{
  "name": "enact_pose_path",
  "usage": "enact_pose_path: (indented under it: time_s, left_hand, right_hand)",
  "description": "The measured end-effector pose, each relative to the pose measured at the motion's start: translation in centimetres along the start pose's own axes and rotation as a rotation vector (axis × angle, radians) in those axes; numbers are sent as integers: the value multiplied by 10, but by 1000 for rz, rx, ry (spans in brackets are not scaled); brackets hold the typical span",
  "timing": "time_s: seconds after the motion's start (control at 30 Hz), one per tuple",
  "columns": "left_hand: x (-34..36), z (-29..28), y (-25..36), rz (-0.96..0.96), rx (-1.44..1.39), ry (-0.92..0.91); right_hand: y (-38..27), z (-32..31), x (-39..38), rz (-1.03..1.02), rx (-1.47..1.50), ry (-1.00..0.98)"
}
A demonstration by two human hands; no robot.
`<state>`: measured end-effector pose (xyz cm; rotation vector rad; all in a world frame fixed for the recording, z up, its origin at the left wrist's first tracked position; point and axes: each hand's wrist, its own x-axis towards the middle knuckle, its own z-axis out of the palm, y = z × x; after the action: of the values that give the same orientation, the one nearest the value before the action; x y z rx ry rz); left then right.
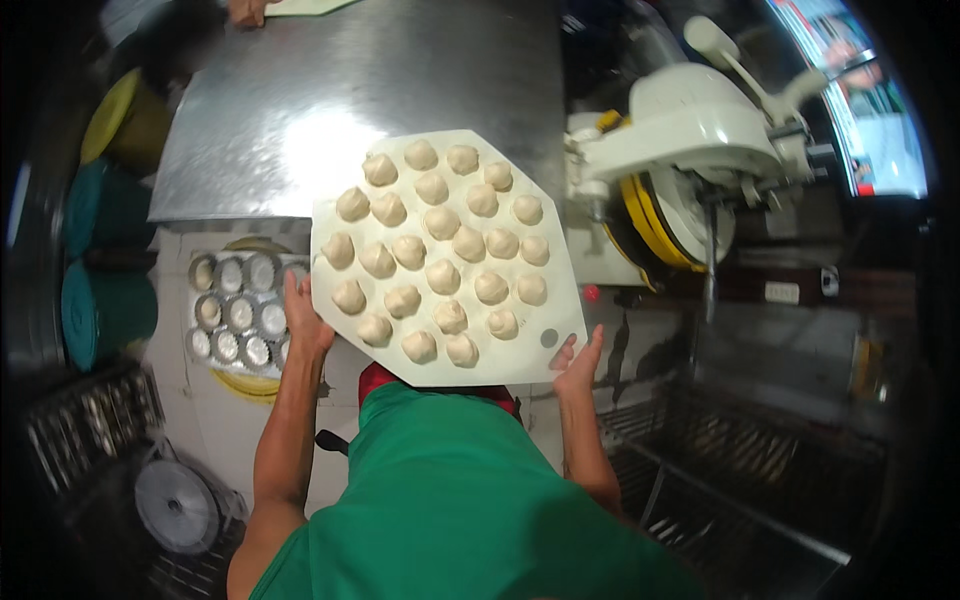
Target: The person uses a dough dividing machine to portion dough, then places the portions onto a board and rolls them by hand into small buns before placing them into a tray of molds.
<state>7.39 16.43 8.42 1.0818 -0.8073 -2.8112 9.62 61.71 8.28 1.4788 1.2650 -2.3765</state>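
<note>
A white board with cut-off corners (545, 375) spans the space between my hands, in front of my body. Several pale dough balls (441, 223), each with a twisted peak, are spread over it. My left hand (308, 315) grips its left edge, fingers partly hidden beneath. At the lower right corner, beside a small round hole, my right hand (578, 368) holds the board, with the thumb stretched upward and some fingers out of sight underneath. Left of my left hand is a group of small round metal tins (240, 314); a few have dough in them.
A steel table (250, 120) lies beyond the board, with another person's hand (247, 12) at its far edge. To the right stands a white mixing machine (700, 120). Teal bins (108, 315) and a yellow bin (125, 120) line the left. Metal racks (720, 450) are lower right.
</note>
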Motion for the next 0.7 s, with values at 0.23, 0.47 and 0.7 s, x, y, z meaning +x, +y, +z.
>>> enact_pose_path:
  time_s: [0.23, 0.47, 0.7]
  left_hand:
    - [-5, -5, -63, -335, 25, -107]
    - [8, -44, -160, -562, 112, -187]
    - [22, 33, -257, -490, 305, -193]
  right_hand:
    - [50, -83, 3, -259, -28, 531]
    - [92, -204, 2, -428, 55, 817]
    - [57, -258, 16, -212, 93, 854]
